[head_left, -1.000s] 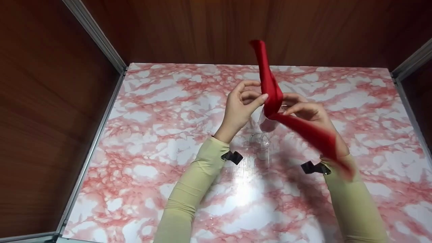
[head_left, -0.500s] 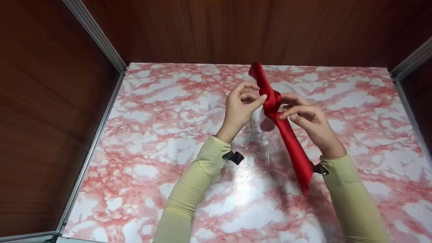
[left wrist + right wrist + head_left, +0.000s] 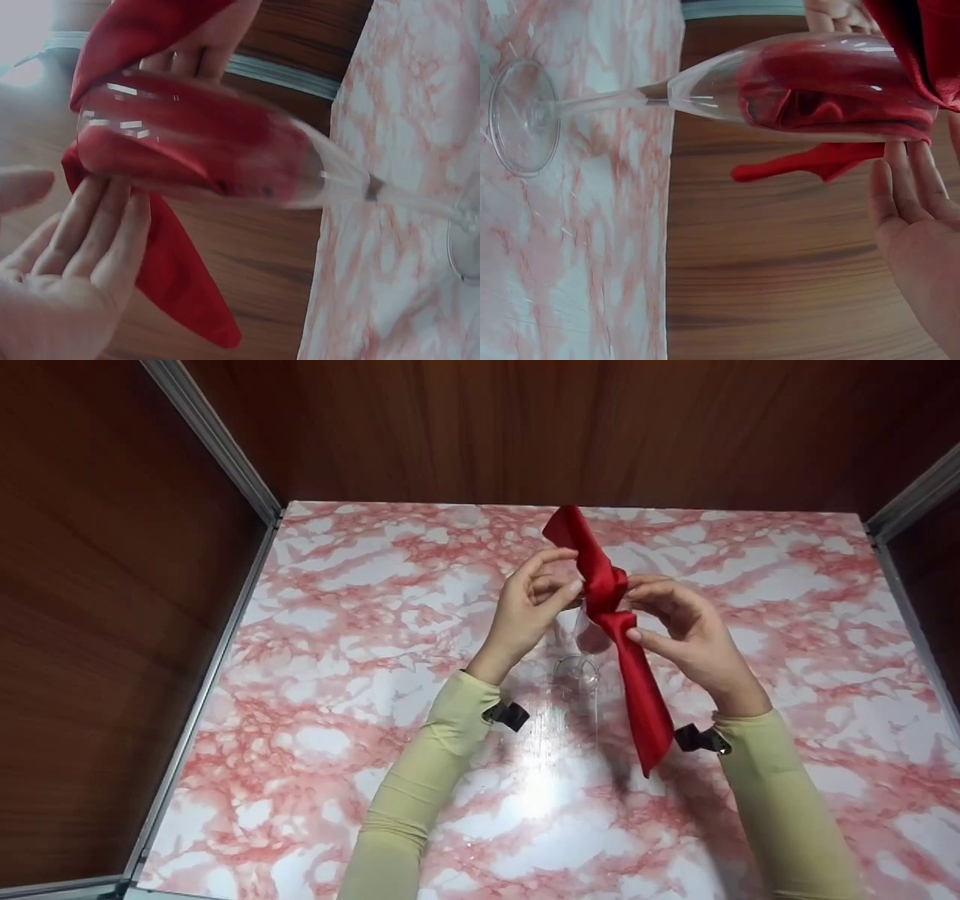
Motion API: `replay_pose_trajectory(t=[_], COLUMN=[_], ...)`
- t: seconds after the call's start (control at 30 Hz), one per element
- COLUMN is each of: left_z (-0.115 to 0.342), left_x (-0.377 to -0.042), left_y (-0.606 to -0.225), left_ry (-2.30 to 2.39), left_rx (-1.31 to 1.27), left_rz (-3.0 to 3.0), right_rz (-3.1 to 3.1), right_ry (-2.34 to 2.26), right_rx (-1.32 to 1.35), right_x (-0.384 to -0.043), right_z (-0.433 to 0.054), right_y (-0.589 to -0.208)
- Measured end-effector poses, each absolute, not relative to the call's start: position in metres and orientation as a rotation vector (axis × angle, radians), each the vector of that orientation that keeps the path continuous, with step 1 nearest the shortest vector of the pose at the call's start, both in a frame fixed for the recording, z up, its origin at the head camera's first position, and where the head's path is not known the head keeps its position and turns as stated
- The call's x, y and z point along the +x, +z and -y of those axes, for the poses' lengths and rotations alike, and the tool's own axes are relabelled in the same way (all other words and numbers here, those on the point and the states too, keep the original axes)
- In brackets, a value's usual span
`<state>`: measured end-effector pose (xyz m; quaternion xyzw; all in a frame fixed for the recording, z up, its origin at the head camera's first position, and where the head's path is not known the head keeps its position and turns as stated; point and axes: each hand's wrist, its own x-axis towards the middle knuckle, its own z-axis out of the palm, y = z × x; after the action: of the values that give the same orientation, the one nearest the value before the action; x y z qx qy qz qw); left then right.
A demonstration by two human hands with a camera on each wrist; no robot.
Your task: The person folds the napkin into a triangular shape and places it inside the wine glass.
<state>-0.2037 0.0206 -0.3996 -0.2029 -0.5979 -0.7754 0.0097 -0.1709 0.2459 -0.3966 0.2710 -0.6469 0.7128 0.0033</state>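
A red satin cloth napkin (image 3: 600, 574) is tucked into an upright clear champagne flute (image 3: 810, 90). Its middle sits inside the bowl, and two tails fold out over the rim, one to the back and one to the front. My left hand (image 3: 525, 604) is at the left of the rim; in the left wrist view its straight fingers (image 3: 101, 232) touch the glass and cloth, with the thumb apart. My right hand (image 3: 690, 630) is on the other side, its thumb at the front tail's edge and its extended fingers (image 3: 911, 180) against the flute's rim.
The flute's round foot (image 3: 576, 673) stands on a pink-and-white marbled table (image 3: 337, 660). Dark wood panels (image 3: 480, 427) rise behind and at the sides, with metal strips (image 3: 217, 442) along the corners. Black wrist cameras (image 3: 506, 715) stick out from both sleeves.
The front tail has swung from over the right forearm to hang towards me. The back tail has dropped lower. The right thumb has moved to the front fold, and the left hand has shifted slightly.
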Motion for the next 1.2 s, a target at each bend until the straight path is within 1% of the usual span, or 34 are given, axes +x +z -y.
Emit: replay_pose_trajectory(t=[0.13, 0.27, 0.47, 0.6, 0.73, 0.9, 1.07, 1.2], left_z=[-0.014, -0.011, -0.01, -0.012, -0.014, -0.017, -0.026, -0.036], left_x=[-0.2, -0.193, -0.19, -0.197, -0.202, -0.199, -0.188, -0.173], left_y=[-0.397, -0.388, -0.386, -0.4, -0.41, -0.416, -0.42, -0.415], left_ry=[-2.434, -2.501, -2.511, -2.505, -2.507, -2.44, -2.256, -2.112], left_rx=[-0.778, -0.889, -0.941, -0.956, -0.932, -0.855, -0.719, -0.619], left_rz=[1.89, 1.891, 1.884, 1.873, 1.854, 1.822, 1.808, 1.781], right_rz=[2.071, 2.157, 2.326, 2.346, 2.306, 2.291, 2.316, 2.329], right_ry=[2.203, 2.108, 1.924, 1.875, 1.954, 2.096, 2.206, 2.232], right_rx=[0.83, 0.843, 0.755, 0.725, 0.692, 0.655, 0.711, 0.742], right_x=[-0.168, -0.16, -0.145, -0.142, -0.149, -0.162, -0.177, -0.185], right_z=[-0.246, -0.243, -0.235, -0.233, -0.239, -0.248, -0.257, -0.262], right_y=[-0.393, -0.38, -0.362, -0.365, -0.378, -0.391, -0.393, -0.39])
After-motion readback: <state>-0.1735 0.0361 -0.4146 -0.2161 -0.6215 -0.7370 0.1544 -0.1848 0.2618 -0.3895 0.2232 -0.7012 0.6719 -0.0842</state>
